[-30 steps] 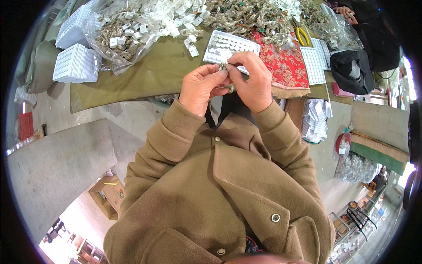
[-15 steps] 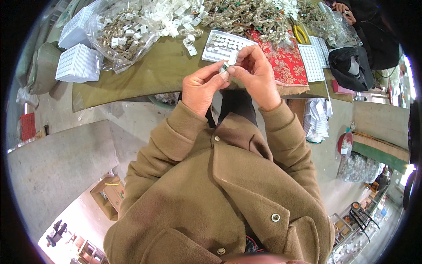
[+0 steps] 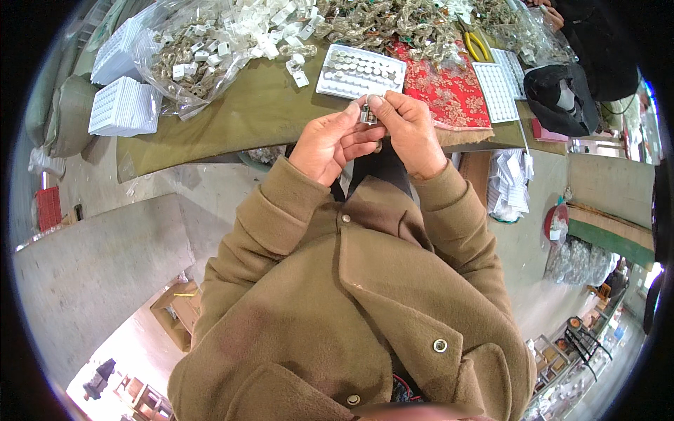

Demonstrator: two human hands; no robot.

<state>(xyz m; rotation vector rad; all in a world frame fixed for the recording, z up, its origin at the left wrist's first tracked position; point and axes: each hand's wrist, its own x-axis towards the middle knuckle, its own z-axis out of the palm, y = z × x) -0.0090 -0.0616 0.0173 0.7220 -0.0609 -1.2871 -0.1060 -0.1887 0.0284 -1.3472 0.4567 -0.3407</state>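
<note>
Lowered since the earlier frame, my right hand [image 3: 413, 132] joins my left hand [image 3: 324, 144], both pinching the small boxy part [image 3: 368, 115] just short of the moulded white tray [image 3: 335, 85]. Uneven pressure could pop its tiny innards loose; they look glinting and hard-edged, unlike the tray's pale round discs [image 3: 377, 70].

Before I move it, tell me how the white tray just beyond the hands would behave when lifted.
The white tray looks thin, so it is probably light and may flex. Its round pieces sit uncovered, so they could spill if tilted.
</note>
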